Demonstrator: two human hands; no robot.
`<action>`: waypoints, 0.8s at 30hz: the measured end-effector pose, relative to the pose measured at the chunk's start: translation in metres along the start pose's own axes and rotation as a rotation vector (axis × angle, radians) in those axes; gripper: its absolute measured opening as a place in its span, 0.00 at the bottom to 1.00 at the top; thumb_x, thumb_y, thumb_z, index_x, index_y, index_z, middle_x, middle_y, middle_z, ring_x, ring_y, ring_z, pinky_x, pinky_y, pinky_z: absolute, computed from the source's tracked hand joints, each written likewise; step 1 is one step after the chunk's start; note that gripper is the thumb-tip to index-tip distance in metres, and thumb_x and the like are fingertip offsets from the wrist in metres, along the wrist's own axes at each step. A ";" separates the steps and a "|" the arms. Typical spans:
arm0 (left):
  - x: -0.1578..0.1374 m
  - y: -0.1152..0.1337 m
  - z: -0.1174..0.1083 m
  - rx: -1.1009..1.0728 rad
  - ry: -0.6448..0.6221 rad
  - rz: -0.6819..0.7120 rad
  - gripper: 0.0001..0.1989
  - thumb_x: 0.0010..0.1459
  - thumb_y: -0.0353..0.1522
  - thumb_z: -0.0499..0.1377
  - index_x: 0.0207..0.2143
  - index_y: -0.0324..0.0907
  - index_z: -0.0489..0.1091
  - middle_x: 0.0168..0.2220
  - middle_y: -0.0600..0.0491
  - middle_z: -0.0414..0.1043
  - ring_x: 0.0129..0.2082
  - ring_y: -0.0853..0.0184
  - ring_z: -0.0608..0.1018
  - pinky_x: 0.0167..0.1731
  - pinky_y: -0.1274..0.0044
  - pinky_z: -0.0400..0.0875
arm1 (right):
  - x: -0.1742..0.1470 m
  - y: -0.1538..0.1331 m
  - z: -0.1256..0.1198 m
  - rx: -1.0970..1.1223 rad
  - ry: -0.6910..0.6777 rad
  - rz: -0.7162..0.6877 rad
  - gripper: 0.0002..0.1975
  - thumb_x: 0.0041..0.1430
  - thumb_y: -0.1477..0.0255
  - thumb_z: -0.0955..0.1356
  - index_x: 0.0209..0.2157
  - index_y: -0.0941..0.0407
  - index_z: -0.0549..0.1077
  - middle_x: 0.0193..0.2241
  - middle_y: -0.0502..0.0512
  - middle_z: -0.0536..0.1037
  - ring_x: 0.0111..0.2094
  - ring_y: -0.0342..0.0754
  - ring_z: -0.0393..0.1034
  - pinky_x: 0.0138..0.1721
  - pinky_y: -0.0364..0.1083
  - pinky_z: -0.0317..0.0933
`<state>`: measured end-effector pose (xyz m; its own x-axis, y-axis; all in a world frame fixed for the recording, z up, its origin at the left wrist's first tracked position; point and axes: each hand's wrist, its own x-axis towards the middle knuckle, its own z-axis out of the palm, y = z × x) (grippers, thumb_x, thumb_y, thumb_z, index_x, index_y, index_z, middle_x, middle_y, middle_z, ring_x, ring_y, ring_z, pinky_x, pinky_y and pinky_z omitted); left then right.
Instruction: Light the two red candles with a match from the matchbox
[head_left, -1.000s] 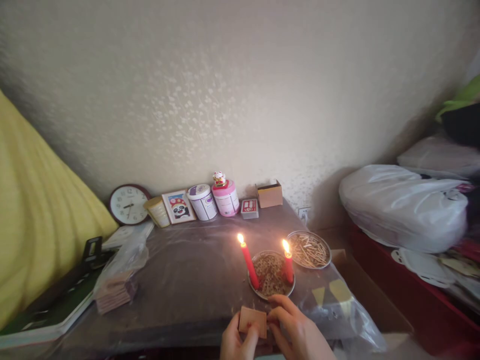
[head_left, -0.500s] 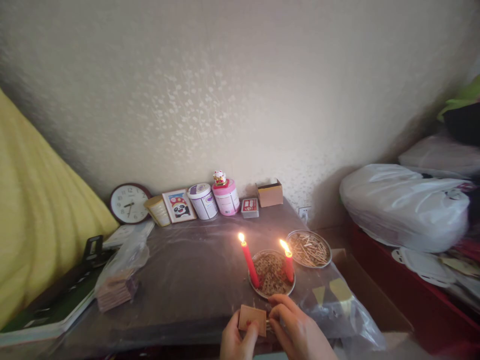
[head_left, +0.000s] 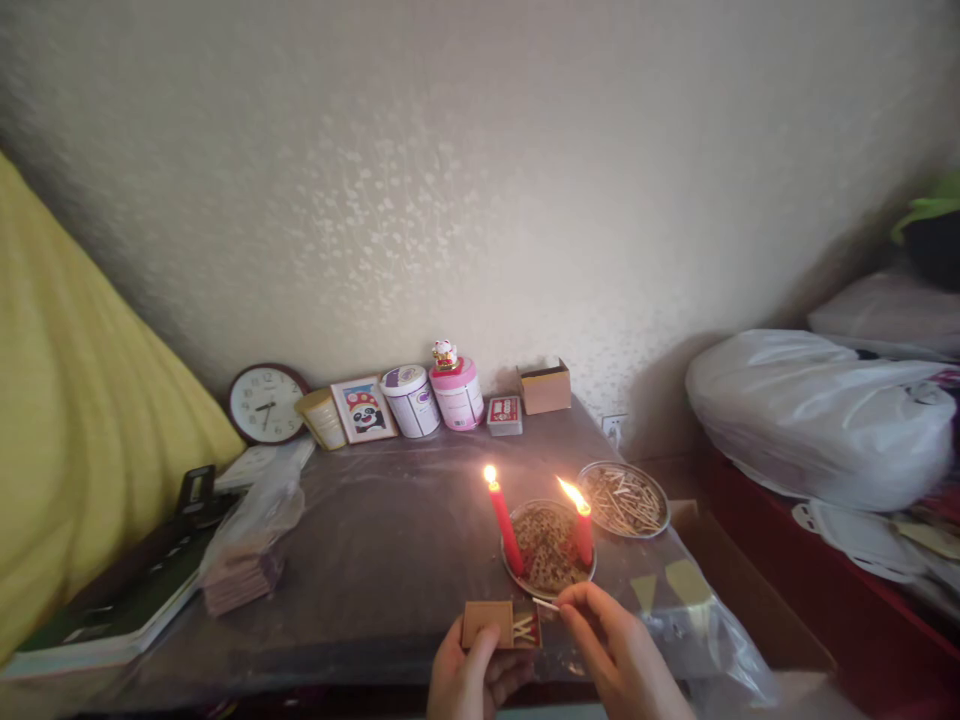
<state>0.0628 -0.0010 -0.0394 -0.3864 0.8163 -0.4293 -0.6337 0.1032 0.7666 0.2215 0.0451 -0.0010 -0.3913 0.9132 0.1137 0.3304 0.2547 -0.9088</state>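
Observation:
In my left hand (head_left: 469,672) is a small brown matchbox (head_left: 487,624), its tray slid partly out on the right with several matches showing. My right hand (head_left: 611,645) pinches a single match (head_left: 545,604) between thumb and fingertips, just right of the box and apart from it. Just beyond my hands, two lit red candles stand in a round metal dish (head_left: 551,588) of brownish grains or bits. The left candle (head_left: 506,530) leans a little; the shorter right candle (head_left: 583,537) has a flame blown leftward.
Behind the candles at right is a second dish (head_left: 634,534) full of matchsticks. A clock (head_left: 266,404), a panda picture (head_left: 365,410), two tins and a card box (head_left: 545,388) line the wall. Bagged brown packets (head_left: 241,582) lie at left; a white bag (head_left: 817,420) sits at right.
My right hand has drawn slightly right, away from the matchbox, with a match now visible in its fingers. The box's tray now shows open, and the view has shifted slightly.

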 end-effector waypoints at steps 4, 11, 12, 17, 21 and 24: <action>-0.001 0.000 0.002 -0.029 0.005 0.000 0.32 0.39 0.34 0.70 0.45 0.39 0.61 0.26 0.47 0.80 0.25 0.57 0.81 0.23 0.73 0.72 | 0.003 0.003 0.007 0.227 -0.015 0.057 0.16 0.62 0.59 0.61 0.28 0.55 0.66 0.25 0.51 0.71 0.29 0.48 0.65 0.32 0.44 0.62; -0.002 0.000 0.003 -0.004 -0.019 0.017 0.35 0.38 0.36 0.70 0.47 0.38 0.58 0.26 0.45 0.80 0.28 0.52 0.82 0.25 0.70 0.73 | 0.001 -0.001 0.007 0.384 -0.044 0.093 0.18 0.60 0.55 0.62 0.28 0.55 0.67 0.27 0.54 0.74 0.32 0.51 0.69 0.36 0.48 0.63; -0.002 0.000 0.003 0.004 -0.027 0.013 0.36 0.38 0.36 0.70 0.47 0.38 0.57 0.26 0.45 0.80 0.29 0.51 0.82 0.25 0.70 0.73 | 0.001 -0.001 0.008 0.386 -0.045 0.098 0.18 0.60 0.55 0.63 0.28 0.55 0.67 0.27 0.55 0.75 0.32 0.51 0.69 0.36 0.48 0.63; -0.004 -0.004 0.005 0.052 -0.063 -0.025 0.36 0.38 0.37 0.69 0.47 0.38 0.57 0.28 0.42 0.80 0.28 0.52 0.82 0.23 0.71 0.71 | 0.001 0.003 0.015 0.350 -0.060 0.082 0.17 0.60 0.56 0.63 0.28 0.55 0.68 0.26 0.53 0.74 0.29 0.49 0.67 0.32 0.45 0.63; -0.003 -0.007 0.004 0.057 -0.072 -0.017 0.34 0.38 0.39 0.69 0.46 0.38 0.59 0.28 0.42 0.80 0.28 0.52 0.82 0.24 0.71 0.70 | 0.002 0.007 0.019 0.374 -0.086 0.078 0.16 0.61 0.57 0.63 0.28 0.54 0.67 0.27 0.52 0.75 0.30 0.48 0.68 0.34 0.45 0.64; -0.002 -0.005 0.003 0.029 -0.044 -0.023 0.29 0.40 0.37 0.68 0.44 0.38 0.62 0.25 0.45 0.79 0.24 0.55 0.81 0.22 0.72 0.69 | 0.002 0.005 0.018 0.401 -0.058 0.108 0.17 0.60 0.55 0.64 0.29 0.55 0.68 0.27 0.52 0.74 0.29 0.48 0.67 0.32 0.44 0.64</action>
<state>0.0688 -0.0017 -0.0414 -0.3412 0.8379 -0.4261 -0.6226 0.1382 0.7703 0.2065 0.0428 -0.0127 -0.4241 0.9056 -0.0028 0.0158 0.0043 -0.9999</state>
